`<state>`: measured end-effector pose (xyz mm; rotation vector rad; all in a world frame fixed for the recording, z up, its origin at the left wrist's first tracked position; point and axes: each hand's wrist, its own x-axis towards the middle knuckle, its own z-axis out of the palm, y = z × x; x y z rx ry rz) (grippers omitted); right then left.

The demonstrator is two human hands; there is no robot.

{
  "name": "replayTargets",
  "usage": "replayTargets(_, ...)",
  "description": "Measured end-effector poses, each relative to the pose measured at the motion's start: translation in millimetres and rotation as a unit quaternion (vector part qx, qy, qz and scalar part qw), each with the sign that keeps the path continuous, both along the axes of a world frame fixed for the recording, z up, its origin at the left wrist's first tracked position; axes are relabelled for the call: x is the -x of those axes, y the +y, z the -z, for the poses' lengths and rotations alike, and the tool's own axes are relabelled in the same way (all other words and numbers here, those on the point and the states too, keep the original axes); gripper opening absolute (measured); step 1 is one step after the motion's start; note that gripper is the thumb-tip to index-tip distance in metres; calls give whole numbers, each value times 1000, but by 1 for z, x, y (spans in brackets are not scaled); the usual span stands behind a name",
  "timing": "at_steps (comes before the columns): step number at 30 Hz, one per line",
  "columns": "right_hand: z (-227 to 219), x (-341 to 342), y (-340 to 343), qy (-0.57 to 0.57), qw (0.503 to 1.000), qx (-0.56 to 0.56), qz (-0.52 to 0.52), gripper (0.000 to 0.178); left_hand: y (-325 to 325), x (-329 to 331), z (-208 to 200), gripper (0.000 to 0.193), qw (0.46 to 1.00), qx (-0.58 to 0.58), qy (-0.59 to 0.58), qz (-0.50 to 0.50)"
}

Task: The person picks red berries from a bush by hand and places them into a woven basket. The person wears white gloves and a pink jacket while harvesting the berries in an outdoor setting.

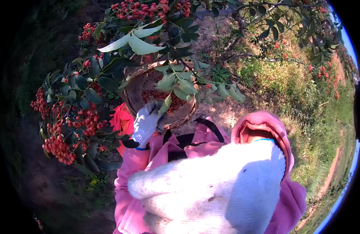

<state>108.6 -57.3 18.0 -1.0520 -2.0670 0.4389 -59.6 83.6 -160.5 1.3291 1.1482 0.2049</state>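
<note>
A white knitted glove with a grey-coated finger area covers my left hand (pixel 145 123). Its fingers are closed over the near left rim of a round woven basket (pixel 129 91). Small red berries (pixel 176 103) lie in the bottom of the basket, partly hidden by leaves. My right hand (pixel 215 187), in a white knitted glove with a blue cuff edge, is raised very close to the head view, over my pink-sleeved body. Its fingers are stretched toward the left, and nothing shows in them; the fingertips lowest in the picture are partly hidden.
Leafy branches with red berry clusters (pixel 63 146) hang at the left, and another cluster (pixel 143 9) hangs at the top. A leafy twig (pixel 180 84) crosses above the basket. Red cloth (pixel 123 124) lies beside my left hand. Grass (pixel 328 128) and dirt spread at the right.
</note>
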Motion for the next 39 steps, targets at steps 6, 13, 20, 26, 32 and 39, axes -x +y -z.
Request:
replayTargets(6, -6, 8, -8, -95, 993, -71, 14, 29, 31, -32, 84, 95, 834, -409, 327, 177)
replayTargets(13, 10, -35, 7, -148, 916, -217, 304, 30, 26, -14, 86, 74, 869, -366, 164, 291)
replayTargets(20, 99, -85, 92, -266, 812, -255, 452, 51, -13, 3, 46, 53, 905, -358, 68, 220)
replayTargets(26, 128, -67, 149, -200, 803, -251, 502, 39, -22, 27, 68, 51, 906, -378, 53, 181)
replayTargets(32, 124, -62, 166, 23, 895, -105, 433, 43, -33, 44, 69, 41, 929, -349, 34, 121)
replayTargets(39, 122, -73, 183, -204, 829, -130, 504, 45, -38, 27, 25, 41, 944, -299, 100, 97)
